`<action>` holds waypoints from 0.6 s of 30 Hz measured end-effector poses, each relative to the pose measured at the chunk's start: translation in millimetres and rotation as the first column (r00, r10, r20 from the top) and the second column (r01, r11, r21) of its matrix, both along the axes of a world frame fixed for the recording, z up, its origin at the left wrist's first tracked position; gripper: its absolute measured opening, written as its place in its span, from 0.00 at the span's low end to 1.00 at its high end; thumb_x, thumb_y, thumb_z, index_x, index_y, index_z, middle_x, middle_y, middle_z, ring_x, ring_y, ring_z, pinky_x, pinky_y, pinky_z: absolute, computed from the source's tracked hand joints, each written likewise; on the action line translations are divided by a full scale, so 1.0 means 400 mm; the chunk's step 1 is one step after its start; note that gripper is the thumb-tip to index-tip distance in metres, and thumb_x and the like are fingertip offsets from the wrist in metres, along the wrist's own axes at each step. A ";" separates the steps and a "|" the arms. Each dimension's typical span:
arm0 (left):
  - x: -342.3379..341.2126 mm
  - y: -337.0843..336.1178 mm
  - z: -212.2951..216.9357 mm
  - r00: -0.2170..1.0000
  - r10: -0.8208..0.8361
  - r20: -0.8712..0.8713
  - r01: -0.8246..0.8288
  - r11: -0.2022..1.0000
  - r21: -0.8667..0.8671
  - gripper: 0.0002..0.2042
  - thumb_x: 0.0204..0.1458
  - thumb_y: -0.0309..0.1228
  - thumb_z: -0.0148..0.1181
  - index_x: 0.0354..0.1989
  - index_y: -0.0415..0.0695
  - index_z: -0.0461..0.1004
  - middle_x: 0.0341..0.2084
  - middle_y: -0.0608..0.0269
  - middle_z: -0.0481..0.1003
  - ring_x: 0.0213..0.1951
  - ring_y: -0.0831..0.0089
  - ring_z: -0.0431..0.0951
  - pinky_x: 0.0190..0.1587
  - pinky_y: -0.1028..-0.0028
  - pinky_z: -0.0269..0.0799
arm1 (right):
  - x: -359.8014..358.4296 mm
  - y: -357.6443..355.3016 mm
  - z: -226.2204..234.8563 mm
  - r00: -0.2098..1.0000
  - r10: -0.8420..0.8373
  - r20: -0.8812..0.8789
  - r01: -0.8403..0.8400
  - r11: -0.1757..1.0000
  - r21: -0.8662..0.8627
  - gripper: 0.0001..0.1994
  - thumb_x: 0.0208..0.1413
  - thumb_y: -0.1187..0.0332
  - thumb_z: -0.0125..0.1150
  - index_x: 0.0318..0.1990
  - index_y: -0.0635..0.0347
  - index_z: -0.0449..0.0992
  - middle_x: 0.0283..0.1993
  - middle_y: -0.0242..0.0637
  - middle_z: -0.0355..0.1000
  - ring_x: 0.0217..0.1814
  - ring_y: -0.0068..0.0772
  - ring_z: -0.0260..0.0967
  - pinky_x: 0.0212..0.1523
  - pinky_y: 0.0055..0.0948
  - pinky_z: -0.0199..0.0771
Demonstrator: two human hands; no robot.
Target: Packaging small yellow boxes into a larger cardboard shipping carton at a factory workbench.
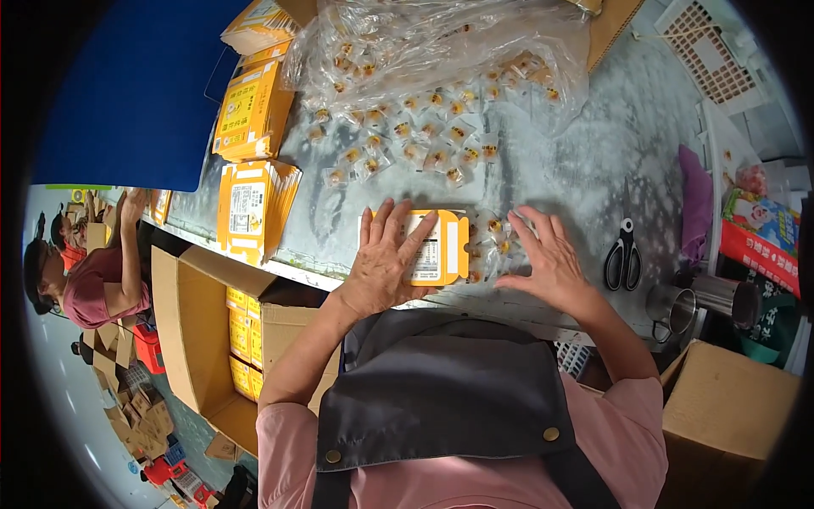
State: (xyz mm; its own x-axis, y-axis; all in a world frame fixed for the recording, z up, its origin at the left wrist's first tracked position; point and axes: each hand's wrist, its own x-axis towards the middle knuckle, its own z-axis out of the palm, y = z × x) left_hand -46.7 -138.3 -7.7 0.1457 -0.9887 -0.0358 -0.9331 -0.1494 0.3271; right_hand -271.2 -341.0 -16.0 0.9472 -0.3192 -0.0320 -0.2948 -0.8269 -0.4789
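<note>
A small yellow carton (pixel 438 246) with a white label lies at the table's near edge, its flap end pointing right. My left hand (pixel 381 259) spans the carton's left part, fingers across its top, and holds it in place. Right of the carton, several small clear packets (pixel 487 233) with yellow-brown contents lie in a group. My right hand (pixel 549 259) is open beside these packets, its thumb and fingers apart and nothing held. Farther back, more loose packets (pixel 437 157) are spread over the table.
A large clear plastic bag (pixel 407 51) of packets lies at the back. Stacks of flat yellow cartons (pixel 254 212) stand at left. Black-handled scissors (pixel 624 256) and metal cups (pixel 671 307) are at right. An open cardboard box (pixel 199 339) holds yellow cartons; another person (pixel 102 280) is at far left.
</note>
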 end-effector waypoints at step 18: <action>0.052 0.036 0.164 0.925 0.026 0.378 -0.054 0.997 0.062 0.50 0.31 0.35 0.75 0.69 0.53 0.57 0.62 0.49 0.58 0.63 0.43 0.57 0.65 0.40 0.49 | -0.016 -0.001 -0.057 0.995 -0.027 0.097 0.016 0.993 0.115 0.57 0.35 0.50 0.78 0.70 0.64 0.49 0.74 0.50 0.45 0.77 0.51 0.38 0.74 0.45 0.43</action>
State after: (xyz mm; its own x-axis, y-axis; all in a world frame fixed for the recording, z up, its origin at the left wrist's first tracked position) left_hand -25.8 -123.9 57.9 0.2015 -0.9787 -0.0395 -0.9782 -0.1990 -0.0598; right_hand -277.5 -341.5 -38.9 0.9405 -0.3390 0.0236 -0.2587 -0.7593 -0.5972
